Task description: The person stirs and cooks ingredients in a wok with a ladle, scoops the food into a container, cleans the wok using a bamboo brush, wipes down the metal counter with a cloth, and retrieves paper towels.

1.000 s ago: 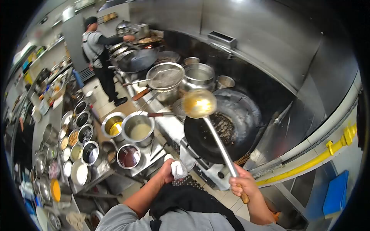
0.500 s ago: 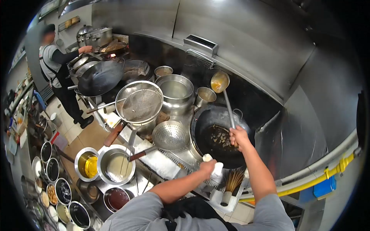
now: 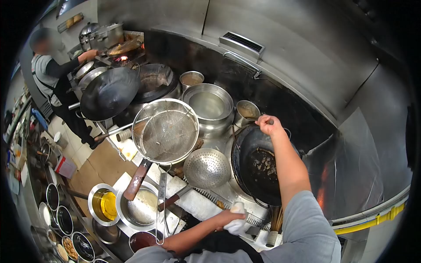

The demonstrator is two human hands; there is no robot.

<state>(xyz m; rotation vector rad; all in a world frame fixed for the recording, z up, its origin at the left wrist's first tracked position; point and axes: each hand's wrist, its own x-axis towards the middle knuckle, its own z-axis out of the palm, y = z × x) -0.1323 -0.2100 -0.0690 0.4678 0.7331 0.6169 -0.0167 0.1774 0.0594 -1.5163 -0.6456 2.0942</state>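
Observation:
My right hand (image 3: pixel 269 126) is closed round the ladle's handle (image 3: pixel 270 122), above the far rim of the black wok (image 3: pixel 245 175). The ladle's bowl is hard to make out; it seems to be at the small metal pot (image 3: pixel 247 108) just left of that hand. Small brown pieces of food (image 3: pixel 264 161) lie in the bottom of the wok. My left hand (image 3: pixel 222 218) grips a bunched white cloth (image 3: pixel 237 218) in front of the stove's near edge, apart from the wok. A bamboo brush (image 3: pixel 275 223) stands right of the cloth.
A mesh strainer (image 3: pixel 166 131) and a perforated scoop (image 3: pixel 207 168) lie left of the wok. Beyond them stands a large pot of liquid (image 3: pixel 208 103). Bowls of yellow oil (image 3: pixel 108 206) and sauces fill the left side. A co-worker (image 3: pixel 52 83) stands at the far burner, which shows flame.
My right hand has moved away from me with the ladle, whose raised bowl has dropped towards the small pot. My left hand has drawn back towards my body with the cloth. The view has shifted.

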